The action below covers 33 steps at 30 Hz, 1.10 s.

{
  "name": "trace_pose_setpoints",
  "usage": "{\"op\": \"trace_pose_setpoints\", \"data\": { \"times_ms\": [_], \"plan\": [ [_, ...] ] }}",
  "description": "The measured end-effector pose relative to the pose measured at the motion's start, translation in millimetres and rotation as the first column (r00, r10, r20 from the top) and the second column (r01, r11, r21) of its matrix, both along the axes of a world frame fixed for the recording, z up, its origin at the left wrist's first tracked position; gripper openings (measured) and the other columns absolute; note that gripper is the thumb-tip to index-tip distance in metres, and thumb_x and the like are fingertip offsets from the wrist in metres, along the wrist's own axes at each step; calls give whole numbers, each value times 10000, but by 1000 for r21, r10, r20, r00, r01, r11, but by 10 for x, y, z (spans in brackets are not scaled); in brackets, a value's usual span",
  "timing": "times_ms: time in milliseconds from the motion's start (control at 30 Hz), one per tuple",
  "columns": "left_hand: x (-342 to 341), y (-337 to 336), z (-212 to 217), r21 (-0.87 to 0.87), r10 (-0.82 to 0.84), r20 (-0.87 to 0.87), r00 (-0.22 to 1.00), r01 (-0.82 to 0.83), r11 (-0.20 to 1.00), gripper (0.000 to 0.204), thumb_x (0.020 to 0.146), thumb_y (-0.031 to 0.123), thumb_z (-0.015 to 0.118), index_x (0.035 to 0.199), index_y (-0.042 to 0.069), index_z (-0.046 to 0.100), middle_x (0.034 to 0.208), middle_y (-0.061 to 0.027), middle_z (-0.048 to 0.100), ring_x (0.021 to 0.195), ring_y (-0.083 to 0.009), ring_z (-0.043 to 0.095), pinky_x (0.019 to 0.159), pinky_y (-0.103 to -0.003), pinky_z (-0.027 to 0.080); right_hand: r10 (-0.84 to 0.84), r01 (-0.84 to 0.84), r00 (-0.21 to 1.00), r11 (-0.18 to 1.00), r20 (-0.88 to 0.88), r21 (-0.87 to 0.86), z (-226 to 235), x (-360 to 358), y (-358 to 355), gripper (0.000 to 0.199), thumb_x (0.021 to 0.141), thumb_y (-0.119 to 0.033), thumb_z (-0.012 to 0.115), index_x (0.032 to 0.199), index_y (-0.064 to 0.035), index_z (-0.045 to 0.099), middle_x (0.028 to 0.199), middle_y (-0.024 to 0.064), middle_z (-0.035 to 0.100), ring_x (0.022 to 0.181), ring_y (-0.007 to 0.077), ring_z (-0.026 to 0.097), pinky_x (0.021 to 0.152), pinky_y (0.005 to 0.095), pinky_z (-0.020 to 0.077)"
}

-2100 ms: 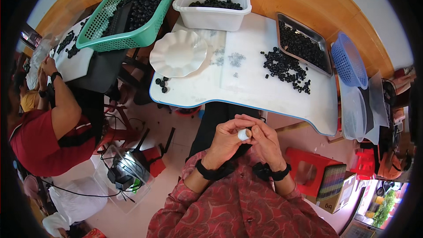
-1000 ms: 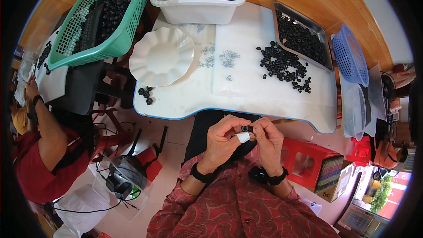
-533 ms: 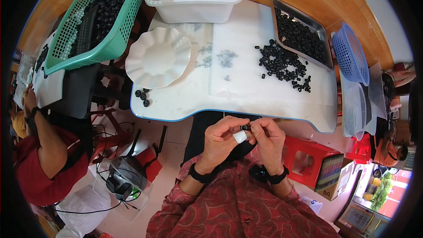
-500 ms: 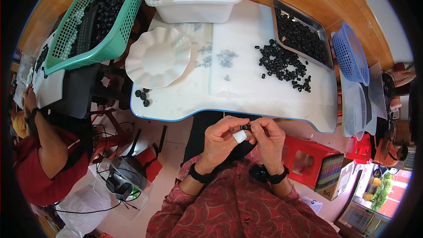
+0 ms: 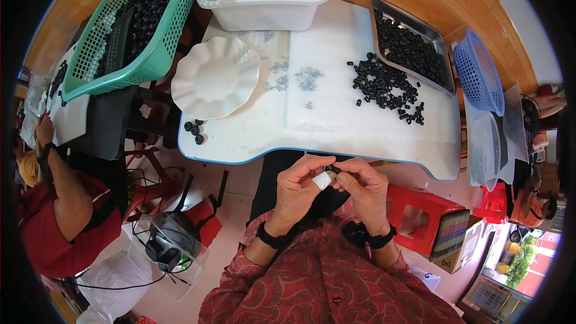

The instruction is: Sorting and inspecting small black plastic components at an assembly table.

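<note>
I see both forearms raised from below and bent inward, the left hand (image 5: 300,183) and right hand (image 5: 362,186) meeting fingertip to fingertip just off the near edge of the white surface (image 5: 360,126). Pinched between them sits a small black cylindrical ring (image 5: 334,170), both hands clenched on it. A white bandage wraps the left thumb tip (image 5: 322,180), touching the ring.

white table (image 5: 336,126), green basket (image 5: 102,54), black rings (image 5: 384,87) (red patterned sleeves (image 5: 324,282)).
</note>
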<state>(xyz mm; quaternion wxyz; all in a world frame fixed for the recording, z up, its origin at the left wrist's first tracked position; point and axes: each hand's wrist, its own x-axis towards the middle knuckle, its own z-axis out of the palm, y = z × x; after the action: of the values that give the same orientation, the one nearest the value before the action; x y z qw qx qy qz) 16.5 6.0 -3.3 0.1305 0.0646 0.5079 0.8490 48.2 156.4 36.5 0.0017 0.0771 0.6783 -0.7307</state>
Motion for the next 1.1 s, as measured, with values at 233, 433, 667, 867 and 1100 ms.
{"op": "trace_pose_setpoints", "data": {
  "times_ms": [233,433,667,867,1100],
  "plan": [
    [-4,10,5,-6,-46,-4,999,46,999,368,864,-92,619,1213,18,646,1128,-68,613,971,-107,583,855,-236,487,-59,62,997,997,-59,45,12,-38,7,158,909,49,605,1045,8,674,946,42,604,792,94,622,706,206,499],
    [-7,53,-3,55,3,11,1000,-4,998,364,827,-67,686,1176,35,672,1033,-44,628,853,-79,597,681,-200,480,-55,60,997,995,-53,85,27,-39,-6,148,911,43,607,1039,11,673,942,40,593,785,87,611,689,204,486],
    [-10,36,-80,124,-48,83,995,37,992,316,848,-51,667,1157,13,665,999,-62,646,878,-120,641,732,-225,515,-55,58,997,996,-48,62,-6,-23,7,135,922,21,601,1037,13,671,935,38,591,764,79,592,685,200,482],
    [-13,24,-118,353,-144,187,972,70,933,325,879,-23,633,1204,-22,617,1041,-105,661,884,-175,672,821,-310,560,-57,61,997,996,-50,69,-26,-15,11,137,925,4,605,1046,17,668,926,41,595,740,73,573,675,199,482],
    [-23,10,-137,638,-301,340,891,17,770,305,905,-3,614,1209,-26,597,1039,-108,659,899,-174,666,846,-335,558,-64,68,996,996,-62,63,-27,-15,-19,133,926,1,607,1043,15,669,945,48,607,746,75,574,679,198,481]
  ]
}}
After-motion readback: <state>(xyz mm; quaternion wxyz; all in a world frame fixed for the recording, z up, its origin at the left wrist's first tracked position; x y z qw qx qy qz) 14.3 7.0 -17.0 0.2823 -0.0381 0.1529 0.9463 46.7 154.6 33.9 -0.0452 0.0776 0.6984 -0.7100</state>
